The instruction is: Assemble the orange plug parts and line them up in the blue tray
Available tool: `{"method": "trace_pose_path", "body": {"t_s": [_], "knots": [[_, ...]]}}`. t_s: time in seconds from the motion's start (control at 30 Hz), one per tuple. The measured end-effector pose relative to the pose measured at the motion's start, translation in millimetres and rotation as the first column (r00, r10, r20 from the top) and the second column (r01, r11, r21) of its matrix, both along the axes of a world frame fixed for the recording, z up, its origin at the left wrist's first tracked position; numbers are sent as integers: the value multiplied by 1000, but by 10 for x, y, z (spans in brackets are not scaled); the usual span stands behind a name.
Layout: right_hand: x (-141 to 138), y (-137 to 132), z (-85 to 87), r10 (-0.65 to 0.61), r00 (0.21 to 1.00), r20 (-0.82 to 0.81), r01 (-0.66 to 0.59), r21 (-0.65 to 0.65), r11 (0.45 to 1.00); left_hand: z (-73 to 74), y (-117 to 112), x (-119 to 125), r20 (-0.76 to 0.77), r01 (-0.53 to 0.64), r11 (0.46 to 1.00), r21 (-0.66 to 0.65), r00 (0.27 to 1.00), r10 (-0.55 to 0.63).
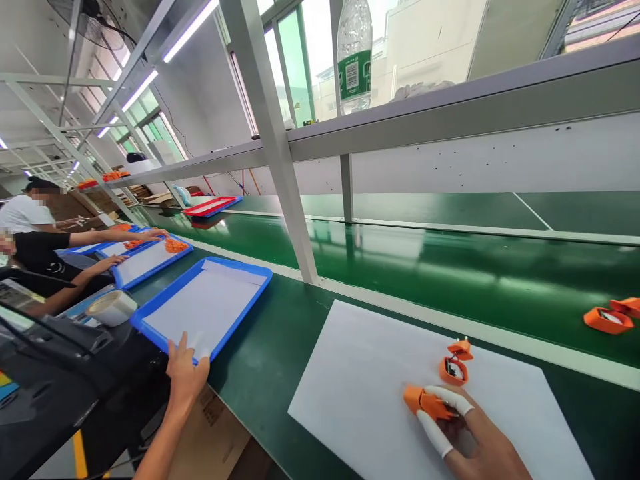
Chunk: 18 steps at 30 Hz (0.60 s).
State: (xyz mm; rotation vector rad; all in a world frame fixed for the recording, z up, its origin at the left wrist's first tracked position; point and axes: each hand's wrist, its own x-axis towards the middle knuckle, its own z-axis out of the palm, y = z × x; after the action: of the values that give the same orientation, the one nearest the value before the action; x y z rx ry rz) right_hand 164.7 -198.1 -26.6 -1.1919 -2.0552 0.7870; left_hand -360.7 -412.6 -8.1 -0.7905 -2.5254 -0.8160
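My left hand grips the near rim of a blue tray, whose bottom is lined with white. Its thumb and fingers are at the near corner. My right hand, with white finger cots on its thumb and index finger, pinches an orange plastic housing low over a white sheet. The fingers hide part of that piece. Just beyond it, a second orange housing stands on the sheet with its hinged-looking top tipped back and light parts inside.
Another opened orange housing lies on the shiny green conveyor belt. A metal post rises at the bench edge. A tape roll lies left of my tray. Co-workers handle trays at far left; a water bottle stands on the shelf.
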Motion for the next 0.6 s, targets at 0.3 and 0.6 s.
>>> {"method": "trace_pose_path", "body": {"t_s": [0.3, 0.6], "knots": [[-124, -128, 115, 97, 984, -152, -93, 37, 995, -53, -38, 772, -50, 213, 975, -60, 975, -216], [-72, -87, 295, 191, 970, -149, -186, 48, 981, 2, 60, 873, 12, 249, 957, -149, 968, -250]]}}
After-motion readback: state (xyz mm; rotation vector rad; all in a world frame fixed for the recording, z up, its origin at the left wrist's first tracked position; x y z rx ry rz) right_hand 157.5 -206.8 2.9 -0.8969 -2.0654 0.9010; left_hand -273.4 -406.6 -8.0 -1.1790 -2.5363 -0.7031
